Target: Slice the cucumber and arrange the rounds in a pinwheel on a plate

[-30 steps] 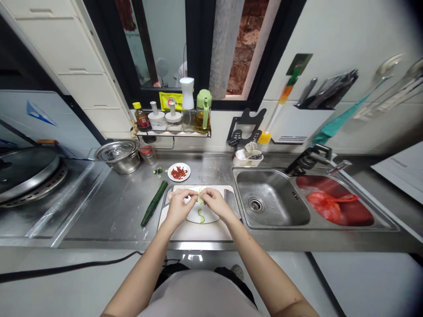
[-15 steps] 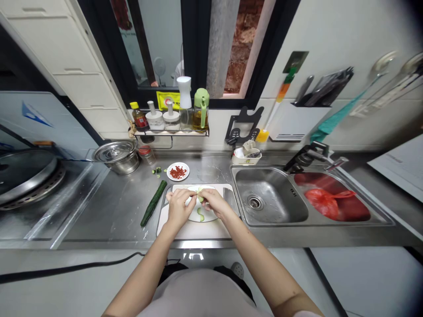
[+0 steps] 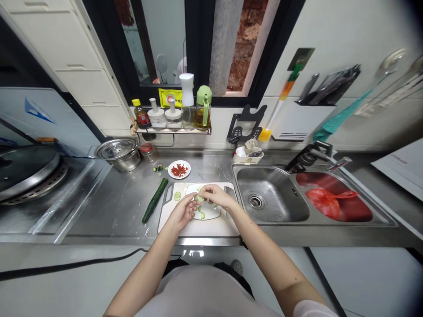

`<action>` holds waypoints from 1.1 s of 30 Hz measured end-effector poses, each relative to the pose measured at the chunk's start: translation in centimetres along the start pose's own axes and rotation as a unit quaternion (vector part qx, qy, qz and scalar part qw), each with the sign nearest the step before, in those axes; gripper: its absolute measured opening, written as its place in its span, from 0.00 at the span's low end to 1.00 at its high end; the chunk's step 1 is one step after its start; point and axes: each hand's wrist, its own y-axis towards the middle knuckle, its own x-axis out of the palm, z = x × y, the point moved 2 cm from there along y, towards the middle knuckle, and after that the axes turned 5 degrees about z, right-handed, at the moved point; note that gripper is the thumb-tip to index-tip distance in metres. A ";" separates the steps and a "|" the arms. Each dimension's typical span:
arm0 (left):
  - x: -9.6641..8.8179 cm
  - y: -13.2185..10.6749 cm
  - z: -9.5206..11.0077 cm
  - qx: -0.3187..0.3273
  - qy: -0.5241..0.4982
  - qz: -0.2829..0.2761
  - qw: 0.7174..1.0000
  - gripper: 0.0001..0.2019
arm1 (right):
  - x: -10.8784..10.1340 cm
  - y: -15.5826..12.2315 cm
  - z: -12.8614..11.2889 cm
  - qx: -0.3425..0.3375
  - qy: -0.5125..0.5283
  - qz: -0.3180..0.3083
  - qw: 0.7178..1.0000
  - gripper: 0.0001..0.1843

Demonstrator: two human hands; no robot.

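Observation:
A white cutting board (image 3: 211,228) lies on the steel counter with a white plate (image 3: 211,213) on it. Pale green cucumber slices (image 3: 201,214) sit on the plate, and one slice (image 3: 177,196) lies on the board to the left. My left hand (image 3: 183,212) hovers at the plate's left edge, fingers curled towards the slices. Over the plate's far rim, my right hand (image 3: 213,196) pinches a cucumber slice between its fingertips. A whole cucumber (image 3: 154,200) lies on the counter left of the board.
A small dish of chopped red chilli (image 3: 179,169) stands behind the board, a lidded steel pot (image 3: 119,153) to its left, a condiment shelf (image 3: 173,116) above. A double sink (image 3: 271,200) lies right; its far basin holds a red plastic bag (image 3: 325,200). A stove (image 3: 26,169) is at left.
My left hand has drawn back towards me and lower, uncovering a slice on the board. My right hand stays over the plate, still pinching cucumber. The view shifted slightly.

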 end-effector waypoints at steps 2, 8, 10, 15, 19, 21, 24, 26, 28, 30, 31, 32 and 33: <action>-0.1 0.2 0.2 0.003 -0.007 0.005 1.000 0.25 | -0.1 0.2 0.5 0.003 -0.006 -0.016 1.000 0.09; -0.9 1.0 -0.1 0.016 0.012 0.027 0.999 0.29 | 0.0 1.0 2.4 0.033 0.004 -0.044 0.998 0.10; -1.2 1.3 -0.3 0.049 0.054 0.039 0.997 0.29 | 0.0 1.0 3.0 0.047 0.008 -0.051 0.998 0.10; -1.9 2.2 -1.3 0.140 0.132 0.043 0.980 0.24 | 0.0 1.1 4.8 0.050 0.003 -0.046 0.998 0.08; -2.7 3.5 -2.9 0.171 0.178 0.041 0.968 0.20 | 0.0 1.6 6.9 0.027 -0.038 -0.038 0.998 0.05; -3.3 4.1 -3.8 0.180 0.224 0.051 0.957 0.17 | 0.0 1.9 8.0 0.008 -0.072 -0.032 0.997 0.03; -3.9 4.6 -4.7 0.188 0.320 0.085 0.925 0.13 | 0.1 2.1 9.3 -0.014 -0.143 -0.011 0.990 0.04; -4.1 4.6 -4.9 0.189 0.390 0.108 0.895 0.10 | 0.3 2.0 10.0 -0.022 -0.190 0.005 0.982 0.05; -4.0 4.6 -4.9 0.188 0.451 0.121 0.864 0.07 | 0.4 1.9 10.4 -0.020 -0.227 0.015 0.974 0.05; -3.8 4.4 -4.9 0.185 0.495 0.127 0.839 0.06 | 0.7 1.9 10.7 -0.016 -0.253 0.023 0.967 0.04; -3.6 4.4 -4.9 0.184 0.509 0.129 0.831 0.06 | 0.8 1.9 10.8 -0.015 -0.263 0.027 0.964 0.03; -3.5 4.3 -4.9 0.182 0.519 0.130 0.825 0.05 | 0.9 1.8 10.9 -0.014 -0.272 0.029 0.962 0.03; -3.4 4.3 -4.8 0.181 0.526 0.131 0.820 0.05 | 0.9 1.8 10.9 -0.014 -0.280 0.030 0.959 0.02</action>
